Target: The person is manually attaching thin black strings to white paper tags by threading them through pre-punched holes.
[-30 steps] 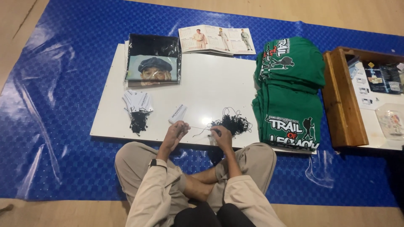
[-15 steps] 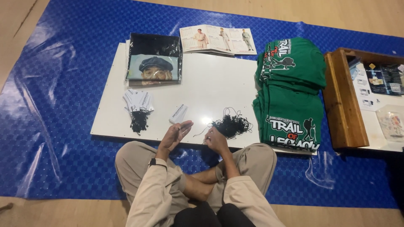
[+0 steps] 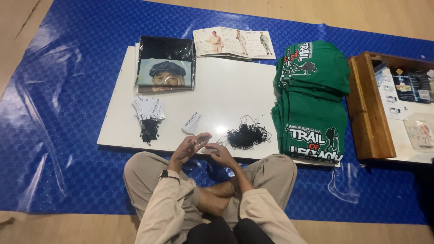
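Observation:
I sit cross-legged at the near edge of a white board (image 3: 217, 90). My left hand (image 3: 190, 147) is raised just above that edge, fingers half curled around a small white paper tag. My right hand (image 3: 219, 153) is close beside it, fingers pinched, almost touching the left; whether a black string runs between them is too small to tell. A tangle of black strings (image 3: 247, 135) lies just right of my hands. A short stack of white tags (image 3: 192, 123) lies just beyond my left hand. Further left sits a fan of white tags with black strings attached (image 3: 148, 115).
A plastic-wrapped dark shirt with a printed portrait (image 3: 166, 65) lies at the board's far left, an open booklet (image 3: 235, 43) behind it. Two stacks of folded green shirts (image 3: 312, 99) fill the right side. A wooden tray (image 3: 368, 108) with packets stands at far right. Blue sheeting (image 3: 58, 113) covers the floor.
Both hands have lifted off the board's edge and drawn back towards me, coming together; the left hand now holds a white tag.

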